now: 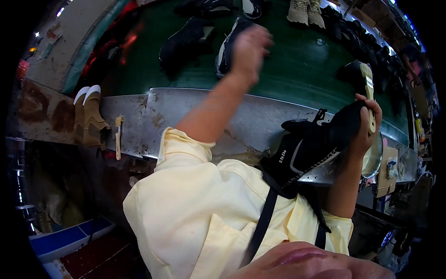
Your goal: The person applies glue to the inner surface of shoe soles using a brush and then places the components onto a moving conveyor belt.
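Note:
My right hand [368, 120] is closed round the pale handle of a flat paintbrush [369, 88], its bristles pointing up. The same hand steadies a black shoe upper [302, 149] with light stitching along its lower edge, which rests against my body. My left hand [250, 51] reaches out over the green belt [297, 60], at a dark shoe with a pale edge [223, 56]. That hand is smeared by motion, so I cannot tell whether its fingers grip the shoe.
A metal ledge [186, 111] runs along the belt, with a second brush [118, 137] and tan boots [90, 114] at left. Right of my forearm is a metal bowl [378, 160] of pale liquid. More dark shoes [183, 42] and beige shoes [306, 11] stand on the belt.

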`<state>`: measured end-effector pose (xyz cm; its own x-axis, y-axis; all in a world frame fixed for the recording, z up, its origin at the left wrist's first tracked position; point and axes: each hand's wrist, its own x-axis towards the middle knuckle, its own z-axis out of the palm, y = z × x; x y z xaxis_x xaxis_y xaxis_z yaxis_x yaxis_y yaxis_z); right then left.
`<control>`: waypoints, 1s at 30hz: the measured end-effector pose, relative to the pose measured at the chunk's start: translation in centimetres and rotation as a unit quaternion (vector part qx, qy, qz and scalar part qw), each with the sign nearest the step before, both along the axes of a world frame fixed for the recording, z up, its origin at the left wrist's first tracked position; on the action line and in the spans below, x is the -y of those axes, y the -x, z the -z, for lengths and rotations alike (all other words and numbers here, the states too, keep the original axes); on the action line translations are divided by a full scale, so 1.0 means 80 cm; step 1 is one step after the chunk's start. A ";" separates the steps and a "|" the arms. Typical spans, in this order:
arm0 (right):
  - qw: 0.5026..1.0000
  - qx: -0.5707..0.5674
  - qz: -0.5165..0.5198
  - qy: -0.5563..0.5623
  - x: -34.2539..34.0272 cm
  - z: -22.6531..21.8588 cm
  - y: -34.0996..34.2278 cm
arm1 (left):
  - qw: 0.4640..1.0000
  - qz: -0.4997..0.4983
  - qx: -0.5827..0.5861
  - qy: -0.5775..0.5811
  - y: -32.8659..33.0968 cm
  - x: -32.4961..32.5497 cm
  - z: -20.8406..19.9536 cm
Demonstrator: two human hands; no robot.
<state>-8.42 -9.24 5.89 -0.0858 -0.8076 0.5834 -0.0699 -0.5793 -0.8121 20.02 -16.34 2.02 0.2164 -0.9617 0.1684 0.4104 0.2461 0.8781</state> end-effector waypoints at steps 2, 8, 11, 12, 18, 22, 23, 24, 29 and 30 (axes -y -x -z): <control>1.000 -0.010 0.016 0.010 -0.003 0.000 -0.003 | 0.947 -0.202 -0.165 -0.189 -0.097 0.057 0.019; 0.998 -0.032 0.051 -0.006 -0.011 -0.011 -0.014 | 0.790 -0.415 -0.364 -0.268 -0.277 0.117 0.099; 0.998 -0.030 0.063 -0.011 -0.013 -0.010 -0.016 | 0.739 -0.473 -0.358 -0.320 -0.283 0.129 0.082; 0.997 -0.032 0.066 -0.013 -0.012 -0.010 -0.016 | 0.723 -0.486 -0.351 -0.345 -0.286 0.136 0.076; 0.996 -0.033 0.077 -0.027 -0.009 -0.006 -0.012 | 0.698 -0.501 -0.335 -0.387 -0.266 0.130 0.056; 0.997 -0.018 0.073 -0.035 -0.007 -0.003 -0.014 | 0.700 -0.511 -0.284 -0.409 -0.271 0.127 0.073; 0.996 -0.018 0.075 -0.036 -0.006 -0.002 -0.014 | 0.700 -0.514 -0.271 -0.414 -0.272 0.125 0.076; 0.996 -0.019 0.077 -0.037 -0.006 -0.001 -0.013 | 0.700 -0.517 -0.258 -0.419 -0.274 0.123 0.080; 0.997 -0.008 0.071 -0.033 -0.002 0.003 -0.011 | 0.755 -0.505 -0.207 -0.364 -0.293 0.122 0.079; 0.997 -0.001 0.068 -0.037 -0.002 0.003 -0.012 | 0.785 -0.483 -0.186 -0.341 -0.309 0.127 0.087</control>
